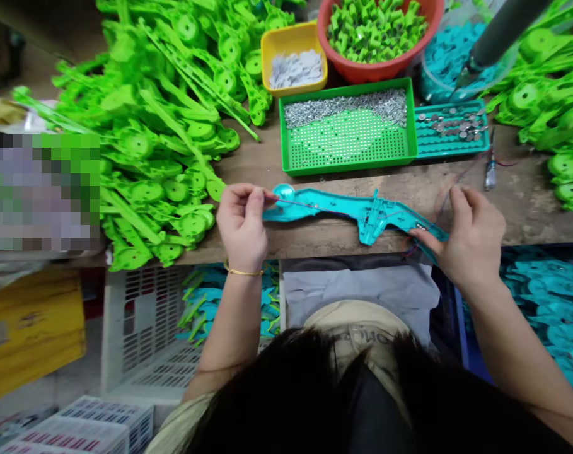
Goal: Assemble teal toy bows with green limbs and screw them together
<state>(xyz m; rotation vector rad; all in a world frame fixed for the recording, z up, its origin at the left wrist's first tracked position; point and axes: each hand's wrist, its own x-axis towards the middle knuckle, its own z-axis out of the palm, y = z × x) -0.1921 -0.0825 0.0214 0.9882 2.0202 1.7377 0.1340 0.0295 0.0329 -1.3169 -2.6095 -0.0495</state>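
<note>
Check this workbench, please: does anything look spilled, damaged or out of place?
Nothing looks clearly damaged or spilled: the held teal shell shows no visible break, and small metal pieces lie inside their green tray. Only the jumbled heap of bright-green plastic parts at left, reaching the near edge of the wooden bench, looks untidy.

There are two hands [243,221] [478,239], one long blue part [324,205], one red bowl [381,72], one yellow bowl [295,87], one green tray [355,165], one blue tray [432,147], one gold bracelet [243,272] and two big piles of green parts [139,145] [546,94]. Tiny metal bits [385,104] are too many to count.
</note>
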